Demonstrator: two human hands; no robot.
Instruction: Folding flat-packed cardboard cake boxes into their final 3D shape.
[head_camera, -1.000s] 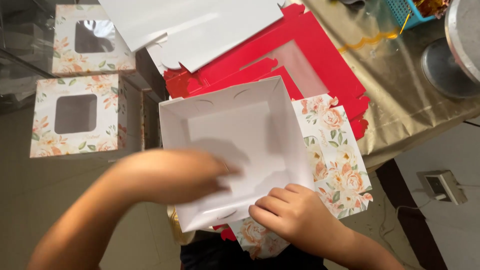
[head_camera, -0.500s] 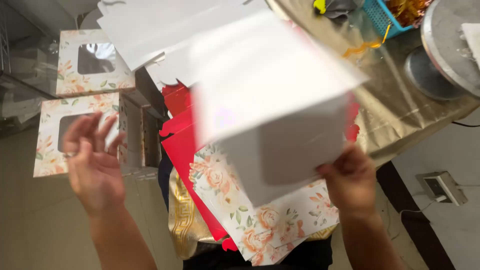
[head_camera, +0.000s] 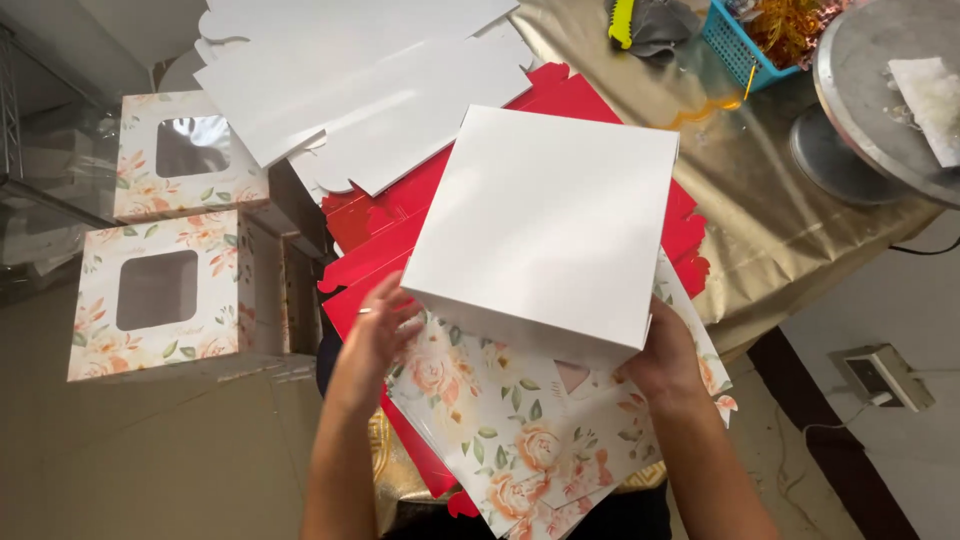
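left hand fingers: your left hand (head_camera: 375, 335) has its fingers (head_camera: 392, 300) bent and pressed on the near left corner of the white box (head_camera: 550, 225). they grip the box there.
right hand fingers: your right hand (head_camera: 665, 360) is tucked under the near right corner of the white box. you can see the thumb side and the back of the hand, and it holds the box up from below. the fingertips are hidden under the box.
white box: it is square and plain white, turned so a flat side faces up at you. it sits between your two hands, tilted a little, above the piles of card.
just under the box: a flat flowery card sheet (head_camera: 500, 430) with pink roses and green leaves lies right below your hands and hangs over the table edge toward you.
red sheets: flat red card sheets (head_camera: 375, 250) lie under the flowery one and stick out past the box on the left and the right.
white sheets: a pile of flat white card sheets (head_camera: 350, 80) lies further back on the table.
left side: two made-up flowery boxes (head_camera: 160, 290) with clear windows in their lids stand side by side, well apart from your hands.
table: a gold cloth (head_camera: 790, 240) covers it.
far right: a round metal stand (head_camera: 870, 90) and a blue basket (head_camera: 740, 45) sit at the back corner.
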